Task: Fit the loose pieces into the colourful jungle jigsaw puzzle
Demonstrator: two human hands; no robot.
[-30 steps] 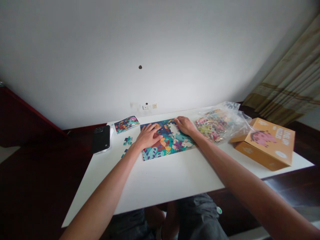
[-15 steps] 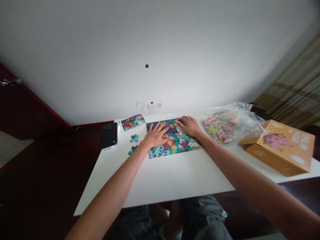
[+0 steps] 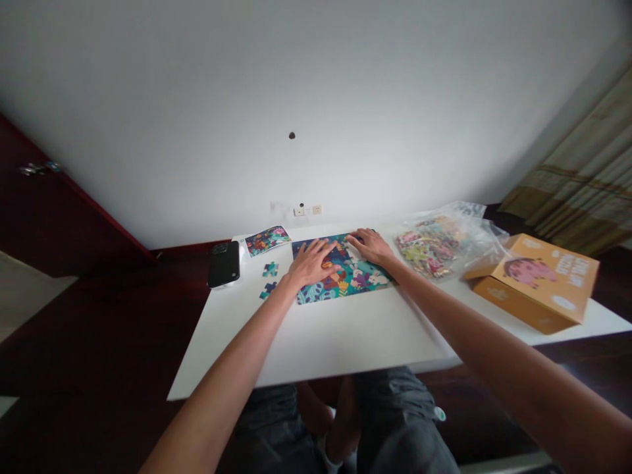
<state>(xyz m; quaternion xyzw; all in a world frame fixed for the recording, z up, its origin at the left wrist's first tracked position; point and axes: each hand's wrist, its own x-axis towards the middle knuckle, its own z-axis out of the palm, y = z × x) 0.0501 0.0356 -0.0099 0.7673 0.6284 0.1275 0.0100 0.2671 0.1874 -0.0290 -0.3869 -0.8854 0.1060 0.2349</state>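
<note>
A jigsaw puzzle [image 3: 345,283], joined into a colourful sheet with white rabbits and leaves, lies flat on the white table [image 3: 326,342]. My left hand [image 3: 312,263] rests palm down on its left half, fingers stretched and somewhat spread. Over the upper right part lies my right hand [image 3: 371,247], its fingers extended and touching the puzzle near its far edge. Parts of the picture are covered by both hands. Left of the puzzle are two loose puzzle pieces, a teal piece [image 3: 270,268] and a darker blue piece [image 3: 267,289]. Neither hand grips anything.
A printed picture sheet [image 3: 268,241] lies behind the loose pieces, with a black phone [image 3: 224,264] to its left. On the right are a clear plastic bag [image 3: 434,247] of many pieces and an orange box [image 3: 538,280]. A wall [image 3: 375,131] stands behind the table.
The camera view has shifted a little, so the table and everything on it sit slightly differently in the picture. Both hands stay on the puzzle in nearly the same places.
</note>
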